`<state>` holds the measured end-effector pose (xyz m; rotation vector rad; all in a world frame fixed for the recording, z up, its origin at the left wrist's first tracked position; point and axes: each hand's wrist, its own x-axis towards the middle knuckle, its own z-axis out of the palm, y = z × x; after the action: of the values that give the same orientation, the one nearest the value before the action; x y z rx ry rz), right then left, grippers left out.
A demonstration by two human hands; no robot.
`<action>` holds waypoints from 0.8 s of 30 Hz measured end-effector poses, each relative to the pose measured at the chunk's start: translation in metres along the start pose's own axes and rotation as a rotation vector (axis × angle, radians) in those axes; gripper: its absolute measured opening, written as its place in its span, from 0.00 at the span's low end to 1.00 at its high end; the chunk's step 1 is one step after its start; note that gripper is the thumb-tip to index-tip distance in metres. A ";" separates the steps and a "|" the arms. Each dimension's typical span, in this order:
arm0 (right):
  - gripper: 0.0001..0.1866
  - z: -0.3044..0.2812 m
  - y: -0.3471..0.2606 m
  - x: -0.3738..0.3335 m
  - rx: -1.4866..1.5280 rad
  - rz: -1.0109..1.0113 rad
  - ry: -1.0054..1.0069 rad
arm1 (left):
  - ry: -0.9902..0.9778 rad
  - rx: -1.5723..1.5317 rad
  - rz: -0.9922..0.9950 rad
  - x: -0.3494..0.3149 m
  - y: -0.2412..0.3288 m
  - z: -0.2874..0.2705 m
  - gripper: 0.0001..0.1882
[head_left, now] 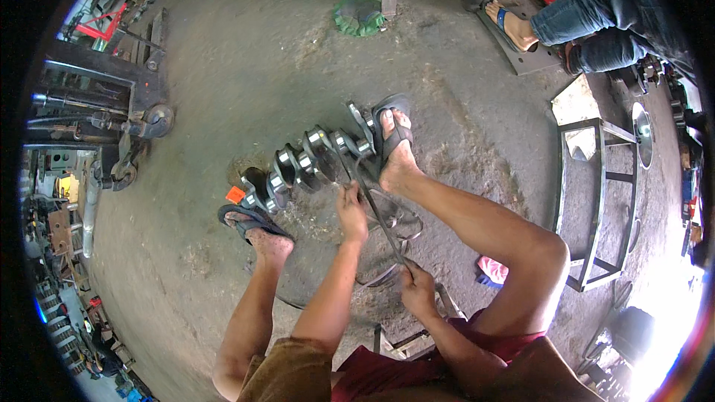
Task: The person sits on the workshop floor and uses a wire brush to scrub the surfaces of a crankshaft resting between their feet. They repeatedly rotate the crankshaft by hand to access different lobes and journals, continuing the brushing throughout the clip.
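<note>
The crankshaft (304, 166) lies on the floor (223, 82) in front of me, slanting so that its right end sits farther from me than its left. My left foot (272, 244) is at its left end and my right foot (400, 160) at its right end, both in dark sandals. A small orange tag (235, 194) shows at the crankshaft's left end.

My hands are apart. My right hand (418, 290), on the near side of the crankshaft, is closed around a dark strap (382, 217) that runs away from me up to the crankshaft, at the part right of its middle. My left hand (351, 212) is closer to the crankshaft, just on its near side and beside the strap, fingers curled; I cannot tell whether it grips anything.

Well beyond the crankshaft lies a crumpled green cloth (359, 15). Far to its right stands an open metal stand (601, 201), and farther off past that same end are another person's jeans (577, 21). Well to the crankshaft's left is a dark wheeled frame (97, 62). A pink cloth (492, 269) lies to its right, nearer me.
</note>
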<state>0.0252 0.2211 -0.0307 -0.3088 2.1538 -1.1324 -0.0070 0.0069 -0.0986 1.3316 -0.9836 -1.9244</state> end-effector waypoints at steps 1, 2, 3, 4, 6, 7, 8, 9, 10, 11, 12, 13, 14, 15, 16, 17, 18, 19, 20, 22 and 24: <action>0.12 -0.003 0.010 -0.013 -0.014 -0.046 0.023 | 0.020 0.076 0.000 0.016 0.013 0.006 0.10; 0.12 -0.006 0.017 -0.025 -0.063 0.042 0.004 | 0.046 0.136 -0.092 0.028 0.032 0.014 0.10; 0.13 -0.006 0.022 -0.031 -0.105 0.078 -0.007 | -0.058 0.068 -0.013 0.038 0.058 0.024 0.09; 0.13 -0.003 0.024 -0.029 -0.172 0.199 -0.038 | -0.080 0.041 -0.085 0.038 0.086 0.034 0.09; 0.13 0.015 0.017 -0.003 -0.163 0.097 -0.067 | -0.195 -0.043 0.243 0.015 0.142 0.053 0.10; 0.13 0.029 0.010 0.023 -0.198 0.147 -0.121 | -0.182 -0.147 0.273 -0.014 0.162 0.056 0.10; 0.14 0.048 0.001 0.055 -0.069 0.158 -0.080 | -0.079 -0.237 0.269 -0.047 0.176 0.058 0.10; 0.15 0.066 -0.008 0.090 -0.037 0.022 -0.045 | -0.142 -0.279 0.214 -0.087 0.180 0.057 0.09; 0.15 0.083 -0.016 0.122 0.029 -0.098 0.078 | -0.143 -0.332 0.166 -0.126 0.177 0.054 0.09; 0.16 0.095 -0.024 0.149 0.107 -0.026 0.048 | -0.091 -0.205 0.088 -0.154 0.168 0.052 0.08; 0.17 0.099 -0.025 0.158 0.210 -0.074 0.050 | -0.035 -0.104 0.027 -0.175 0.156 0.048 0.08; 0.17 0.102 -0.028 0.168 0.163 -0.033 0.038 | -0.013 -0.067 0.001 -0.182 0.140 0.044 0.08; 0.18 0.098 -0.026 0.165 0.102 -0.072 0.039 | 0.007 -0.046 -0.024 -0.182 0.124 0.040 0.08; 0.18 0.093 -0.025 0.160 0.030 -0.104 0.069 | -0.027 -0.034 -0.007 -0.176 0.109 0.036 0.09; 0.18 0.084 -0.023 0.149 0.068 -0.135 0.071 | 0.011 -0.049 -0.039 -0.166 0.096 0.032 0.09; 0.17 0.076 -0.022 0.137 0.089 -0.150 0.095 | 0.006 -0.072 -0.036 -0.155 0.085 0.030 0.09; 0.16 0.068 -0.022 0.125 0.112 -0.159 0.120 | -0.043 -0.097 -0.022 -0.144 0.076 0.029 0.09; 0.14 0.061 -0.025 0.119 0.216 -0.054 0.019 | -0.033 -0.118 -0.042 -0.134 0.070 0.028 0.09; 0.12 0.056 -0.028 0.114 0.174 -0.032 -0.024 | 0.001 -0.123 -0.042 -0.125 0.066 0.028 0.09; 0.11 0.043 -0.036 0.097 -0.005 -0.133 0.020 | 0.030 -0.140 -0.065 -0.111 0.063 0.031 0.08; 0.12 0.034 -0.045 0.081 0.052 -0.107 0.059 | 0.027 -0.132 -0.033 -0.099 0.060 0.034 0.09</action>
<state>-0.0173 0.1331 -0.0456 -0.3752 2.1774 -1.2706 -0.0040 0.0618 0.0093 1.3019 -0.8119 -1.9548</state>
